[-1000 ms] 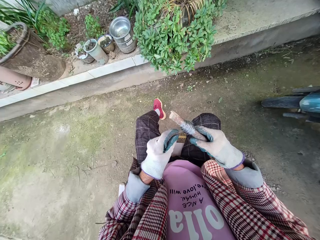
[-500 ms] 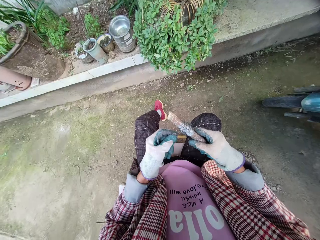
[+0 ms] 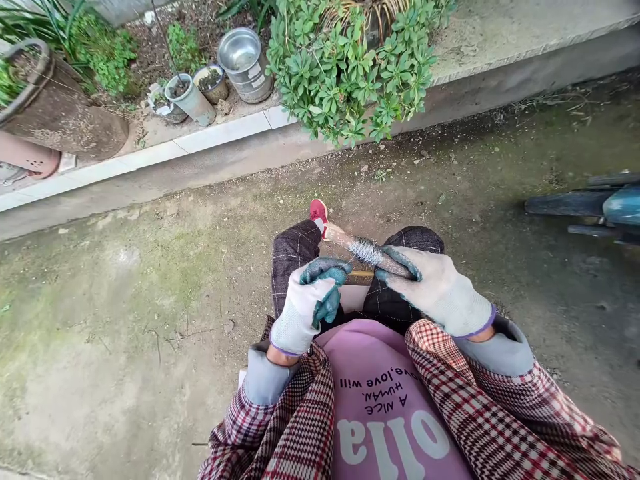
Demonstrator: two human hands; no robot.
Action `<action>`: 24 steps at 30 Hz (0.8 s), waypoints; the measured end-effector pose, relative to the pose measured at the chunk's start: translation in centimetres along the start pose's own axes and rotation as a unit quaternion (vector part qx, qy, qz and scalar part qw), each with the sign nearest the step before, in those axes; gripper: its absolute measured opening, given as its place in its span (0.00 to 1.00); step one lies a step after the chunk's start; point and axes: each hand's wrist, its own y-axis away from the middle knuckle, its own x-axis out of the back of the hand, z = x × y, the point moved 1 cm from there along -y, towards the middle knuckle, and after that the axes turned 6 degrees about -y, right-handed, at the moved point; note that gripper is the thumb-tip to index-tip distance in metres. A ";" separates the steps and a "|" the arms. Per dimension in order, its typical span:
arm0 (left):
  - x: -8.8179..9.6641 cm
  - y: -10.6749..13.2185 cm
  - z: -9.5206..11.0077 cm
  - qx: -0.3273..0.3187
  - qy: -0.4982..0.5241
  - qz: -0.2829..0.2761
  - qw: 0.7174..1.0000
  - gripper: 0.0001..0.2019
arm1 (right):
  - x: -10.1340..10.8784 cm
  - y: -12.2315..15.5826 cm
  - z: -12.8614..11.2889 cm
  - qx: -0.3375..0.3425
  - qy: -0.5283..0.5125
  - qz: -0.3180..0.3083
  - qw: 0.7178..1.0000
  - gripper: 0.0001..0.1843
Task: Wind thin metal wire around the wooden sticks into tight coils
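My right hand [image 3: 433,287], in a white glove with a blue-green coated palm, is closed around one end of a wooden stick [image 3: 341,236]. The stick slants up to the left over my lap, its pale end uppermost. Thin silvery wire [image 3: 367,251] is wound in tight turns round its middle, just beyond my right fingers. My left hand [image 3: 314,293], gloved alike, is closed in a pinch beside the coil, apart from the stick. A fine strand of the wire seems to run from the coil into its fingertips. A yellowish-brown strip [image 3: 361,274] shows beneath, between my knees.
Ahead runs a raised planting bed with a white-tiled edge [image 3: 220,133]. On it stand a metal pot [image 3: 243,63], small planters [image 3: 193,100], a large tilted pot [image 3: 65,110] and a leafy shrub [image 3: 350,73]. A dark wheel [image 3: 565,203] is at the right.
The stick has tipped flatter, its pale end moving left and down toward the red shoe. My left hand has drawn slightly left and turned; my right hand has shifted a little.
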 end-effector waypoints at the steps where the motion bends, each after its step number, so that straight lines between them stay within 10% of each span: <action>1: 0.0 0.0 0.0 -0.001 -0.008 0.007 1.000 0.16 | -0.1 0.0 0.0 -0.004 0.006 -0.004 1.000 0.19; 12: 0.5 -0.8 -1.3 -0.031 -0.072 -0.039 0.996 0.14 | -0.7 -1.1 1.4 -0.006 -0.178 -0.092 0.980 0.14; 24: 2.4 -4.7 -4.3 -0.072 -0.162 -0.034 0.983 0.11 | -0.9 -0.6 2.5 -0.194 -0.354 -0.180 0.897 0.22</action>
